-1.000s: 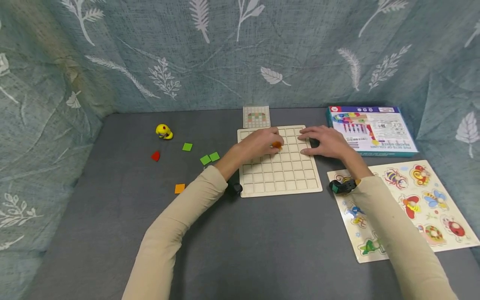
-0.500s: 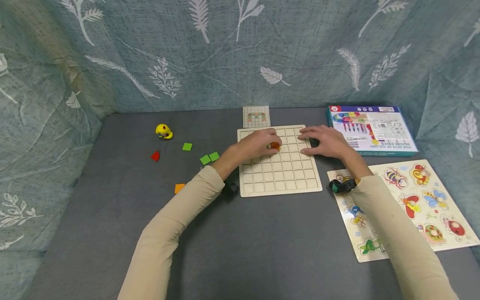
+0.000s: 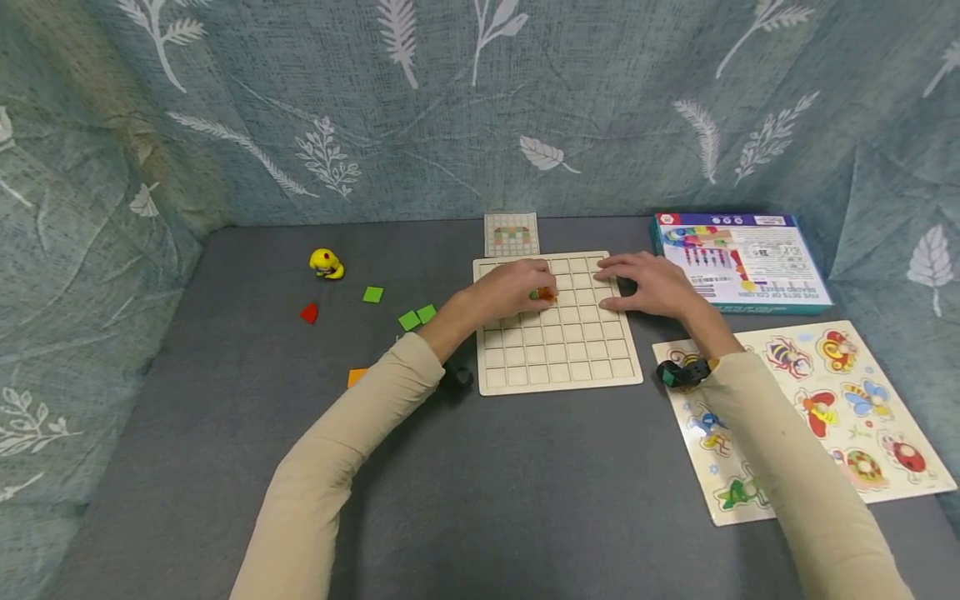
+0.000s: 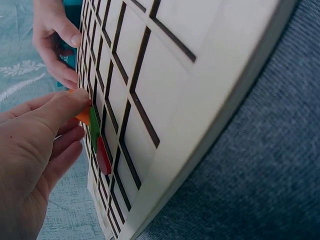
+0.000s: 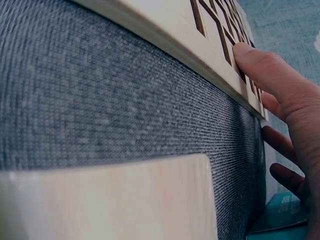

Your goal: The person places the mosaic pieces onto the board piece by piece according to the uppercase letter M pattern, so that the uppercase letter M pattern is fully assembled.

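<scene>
A pale wooden grid board (image 3: 559, 378) lies on the dark table. My left hand (image 3: 512, 288) reaches over its upper part, pinching an orange tile (image 4: 83, 116) between thumb and fingers. Right beside that tile, a green tile (image 4: 94, 129) and a red tile (image 4: 103, 156) with a rounded side sit in the grid squares. In the head view the left hand mostly covers these pieces. My right hand (image 3: 651, 285) rests at the board's right edge, thumb and fingers spread and extended, with the thumb (image 5: 257, 62) over the grid in the right wrist view.
Behind the board is a small pattern card (image 3: 511, 219). Loose green tiles (image 3: 409, 321), an orange tile (image 3: 357, 377), a red piece (image 3: 310, 312) and a yellow toy (image 3: 326, 263) lie left. A box (image 3: 750, 275) and an insect puzzle board (image 3: 862, 425) lie right.
My left hand has shifted slightly left along the board with the orange tile, and some green now shows beside its fingertips. The right hand stays in place.
</scene>
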